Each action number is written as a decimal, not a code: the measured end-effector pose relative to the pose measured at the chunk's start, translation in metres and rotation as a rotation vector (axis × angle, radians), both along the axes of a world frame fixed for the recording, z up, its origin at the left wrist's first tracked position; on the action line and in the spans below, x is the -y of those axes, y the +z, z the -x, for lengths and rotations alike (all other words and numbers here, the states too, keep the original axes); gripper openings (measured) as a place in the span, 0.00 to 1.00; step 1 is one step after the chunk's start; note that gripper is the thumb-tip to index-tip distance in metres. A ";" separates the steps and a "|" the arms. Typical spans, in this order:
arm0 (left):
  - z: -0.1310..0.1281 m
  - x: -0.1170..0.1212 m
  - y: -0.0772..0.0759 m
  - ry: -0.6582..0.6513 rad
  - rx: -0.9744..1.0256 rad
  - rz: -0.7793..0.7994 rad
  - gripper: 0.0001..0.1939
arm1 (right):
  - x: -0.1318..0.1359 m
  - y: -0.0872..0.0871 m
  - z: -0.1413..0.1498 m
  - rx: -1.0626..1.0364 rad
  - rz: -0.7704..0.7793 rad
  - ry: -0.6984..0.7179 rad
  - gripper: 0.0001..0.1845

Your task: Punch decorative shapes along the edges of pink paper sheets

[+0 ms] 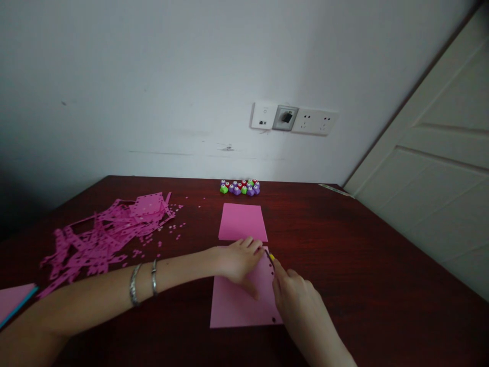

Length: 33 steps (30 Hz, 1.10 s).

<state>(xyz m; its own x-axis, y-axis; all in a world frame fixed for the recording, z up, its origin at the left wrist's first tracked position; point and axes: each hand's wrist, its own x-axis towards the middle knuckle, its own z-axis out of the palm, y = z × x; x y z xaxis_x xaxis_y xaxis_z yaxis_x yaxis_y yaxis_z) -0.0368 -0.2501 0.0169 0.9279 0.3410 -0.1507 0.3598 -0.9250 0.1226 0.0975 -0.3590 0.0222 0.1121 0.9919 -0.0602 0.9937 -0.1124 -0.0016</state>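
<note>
My left hand (240,261) rests on the top of a pink paper sheet (239,306) lying on the dark wooden table (344,265), its fingers curled over the sheet's upper edge. My right hand (296,295) is at the sheet's right edge, fingers closed around a small yellow object (271,257), seemingly a little paper punch; most of it is hidden. Small punched holes run down the sheet's right edge. A second, unpunched pink sheet (242,221) lies just beyond.
A cluster of small coloured punches (240,187) sits at the table's far edge by the wall. A heap of punched pink paper scraps (107,232) covers the left side. More pink paper (13,300) lies at the left border. A door (439,168) stands right.
</note>
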 end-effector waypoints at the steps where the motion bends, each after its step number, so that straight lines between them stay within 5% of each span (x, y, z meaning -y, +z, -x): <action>1: 0.000 0.000 0.000 -0.005 0.003 -0.008 0.45 | 0.000 0.000 0.000 0.004 -0.005 0.005 0.24; 33: -0.003 0.000 0.001 0.017 -0.008 0.022 0.42 | 0.022 -0.022 0.003 0.144 -0.217 0.066 0.24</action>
